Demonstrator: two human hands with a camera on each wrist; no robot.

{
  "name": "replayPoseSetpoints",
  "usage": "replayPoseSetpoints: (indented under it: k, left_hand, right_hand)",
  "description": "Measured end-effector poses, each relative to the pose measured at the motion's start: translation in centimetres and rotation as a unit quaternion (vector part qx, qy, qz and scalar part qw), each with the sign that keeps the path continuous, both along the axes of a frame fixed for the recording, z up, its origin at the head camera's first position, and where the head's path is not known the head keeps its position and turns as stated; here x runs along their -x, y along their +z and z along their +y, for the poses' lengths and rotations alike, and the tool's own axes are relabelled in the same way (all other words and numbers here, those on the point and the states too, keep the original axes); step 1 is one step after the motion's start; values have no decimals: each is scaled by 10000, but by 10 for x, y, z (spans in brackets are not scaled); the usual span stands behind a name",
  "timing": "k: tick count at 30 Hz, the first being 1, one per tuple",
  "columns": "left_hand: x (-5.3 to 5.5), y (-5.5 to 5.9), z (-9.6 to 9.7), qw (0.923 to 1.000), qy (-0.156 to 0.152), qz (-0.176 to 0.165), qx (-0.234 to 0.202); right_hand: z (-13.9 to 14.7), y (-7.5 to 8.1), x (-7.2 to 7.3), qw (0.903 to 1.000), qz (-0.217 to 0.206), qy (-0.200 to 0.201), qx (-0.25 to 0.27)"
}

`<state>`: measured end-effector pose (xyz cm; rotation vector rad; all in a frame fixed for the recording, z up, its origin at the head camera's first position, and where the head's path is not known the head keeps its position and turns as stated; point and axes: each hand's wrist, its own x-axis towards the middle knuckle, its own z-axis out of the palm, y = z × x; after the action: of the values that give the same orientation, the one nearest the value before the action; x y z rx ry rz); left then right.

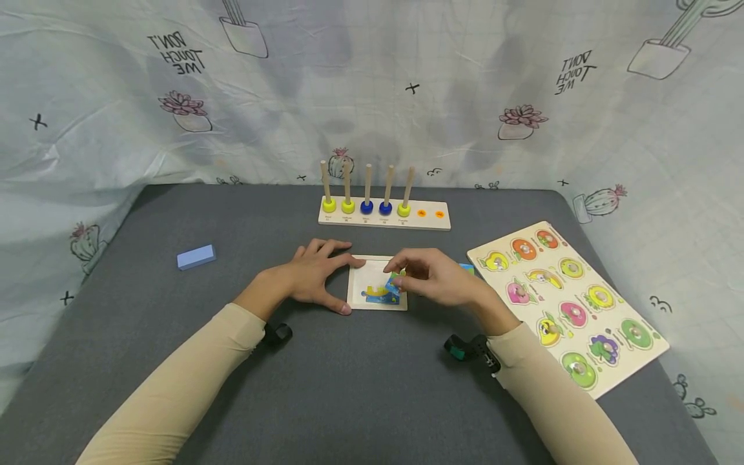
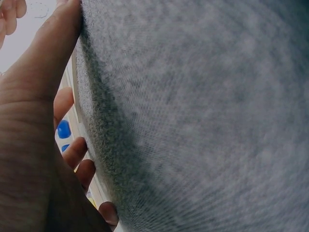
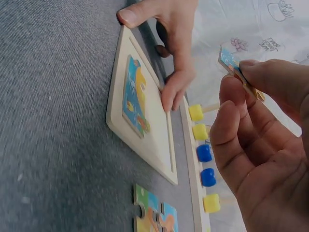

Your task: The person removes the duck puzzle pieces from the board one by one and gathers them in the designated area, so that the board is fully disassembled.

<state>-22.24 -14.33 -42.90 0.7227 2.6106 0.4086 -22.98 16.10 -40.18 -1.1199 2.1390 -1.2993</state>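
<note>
A small wooden puzzle tray (image 1: 372, 267) lies flat on the table between the hands. Along its near side sit joined puzzle pieces (image 3: 130, 99) with a blue and yellow picture. My left hand (image 1: 314, 274) rests at the tray's left side, thumb by the near corner and index finger on the far part of the rim, fingers spread. Just above the tray, my right hand (image 1: 438, 276) pinches a blue puzzle piece (image 3: 229, 60) between thumb and fingers, tilted and apart from the other pieces. Its printed face is partly hidden by the fingers.
More puzzle pieces (image 3: 155, 212) lie right of the tray, mostly behind my right hand in the head view. A pegged ring stand (image 1: 380, 221) stands behind. At right is a fruit knob board (image 1: 558, 310); a blue block (image 1: 196, 257) lies at left.
</note>
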Motion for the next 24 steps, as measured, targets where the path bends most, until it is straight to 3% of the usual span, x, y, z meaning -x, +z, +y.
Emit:
replayPoseSetpoints:
  k: [7,18,24]
  left_hand:
    - [0,-1,-1,10000,-10,-15,-21]
    - [0,-4,-1,10000,21,-46,12]
    - [1,-4,-1,10000,27,-11,-39]
  right_hand:
    - [16,5,-4,10000,-31,58,-47]
    - [40,-3,-10,9994,-173,106,-267]
    - [48,-5,-12,9994,-288,139,-141]
